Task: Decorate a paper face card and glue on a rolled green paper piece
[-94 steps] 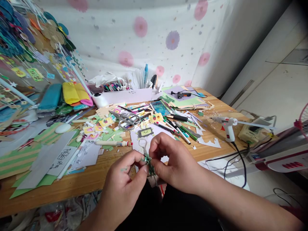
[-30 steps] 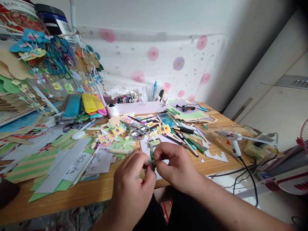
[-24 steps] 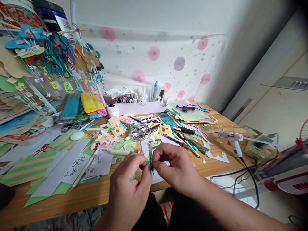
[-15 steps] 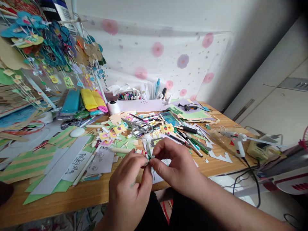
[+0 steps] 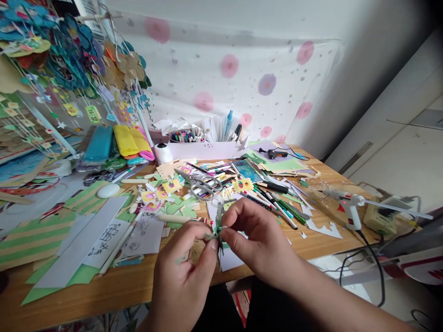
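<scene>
Between my two hands, just over the table's front edge, is a small green-and-white paper piece [image 5: 218, 221] with thin dark strands hanging below it. My left hand [image 5: 187, 263] pinches it from the left between thumb and forefinger. From the right, my right hand [image 5: 254, 235] has thumb and fingertips closed on the same piece. Its full shape is partly hidden by my fingers. Grey-handled scissors [image 5: 204, 186] lie beyond the hands, among paper scraps and pens. A white paper sheet [image 5: 230, 256] lies beneath the hands.
A white glue gun [image 5: 351, 210] stands at the right with its cord over the edge. Pens fill a white box [image 5: 202, 151] at the back. Striped green paper [image 5: 41, 237] covers the left side. Paper flower hangings [image 5: 76, 60] dangle at upper left.
My view has shifted slightly. The green-and-white piece looks more spread out between my fingers, with more of it showing. Both hands stay closed on it.
</scene>
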`<move>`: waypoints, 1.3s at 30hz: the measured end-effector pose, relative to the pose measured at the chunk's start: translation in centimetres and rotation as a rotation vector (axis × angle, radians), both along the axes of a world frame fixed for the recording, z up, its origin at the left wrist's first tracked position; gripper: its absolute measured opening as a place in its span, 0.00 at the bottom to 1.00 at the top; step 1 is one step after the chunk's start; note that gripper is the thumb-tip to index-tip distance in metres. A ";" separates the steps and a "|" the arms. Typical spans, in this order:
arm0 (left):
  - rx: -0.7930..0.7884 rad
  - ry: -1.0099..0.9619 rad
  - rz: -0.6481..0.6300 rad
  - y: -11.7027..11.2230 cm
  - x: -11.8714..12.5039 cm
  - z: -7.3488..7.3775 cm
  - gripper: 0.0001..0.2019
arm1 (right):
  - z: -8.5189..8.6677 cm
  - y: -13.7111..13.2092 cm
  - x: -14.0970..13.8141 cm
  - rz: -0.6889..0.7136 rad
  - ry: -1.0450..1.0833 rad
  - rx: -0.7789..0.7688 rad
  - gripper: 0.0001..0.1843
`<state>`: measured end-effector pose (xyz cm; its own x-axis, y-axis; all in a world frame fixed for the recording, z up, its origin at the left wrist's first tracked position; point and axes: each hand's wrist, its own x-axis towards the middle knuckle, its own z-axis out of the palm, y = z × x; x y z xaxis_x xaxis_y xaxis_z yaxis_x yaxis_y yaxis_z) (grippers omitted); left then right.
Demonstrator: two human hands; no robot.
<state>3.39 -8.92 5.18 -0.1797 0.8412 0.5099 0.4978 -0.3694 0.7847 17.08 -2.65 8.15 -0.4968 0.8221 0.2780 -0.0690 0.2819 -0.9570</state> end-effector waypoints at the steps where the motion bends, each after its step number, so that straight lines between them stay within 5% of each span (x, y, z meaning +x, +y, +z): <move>1: -0.021 -0.009 -0.018 0.1 -0.1 -0.1 0.07 | -0.1 0.1 0.1 -0.003 -0.012 0.004 0.07; 14: -0.078 0.058 0.049 1.3 -0.1 0.9 0.07 | -1.0 0.7 0.6 -0.037 -0.135 0.558 0.11; 28: -0.108 0.034 0.013 1.9 0.7 0.9 0.07 | -1.5 1.5 0.8 -0.010 0.005 0.273 0.10; 39: -0.100 0.086 0.061 1.9 1.0 0.3 0.07 | -1.4 1.3 0.7 -0.063 -0.041 0.349 0.11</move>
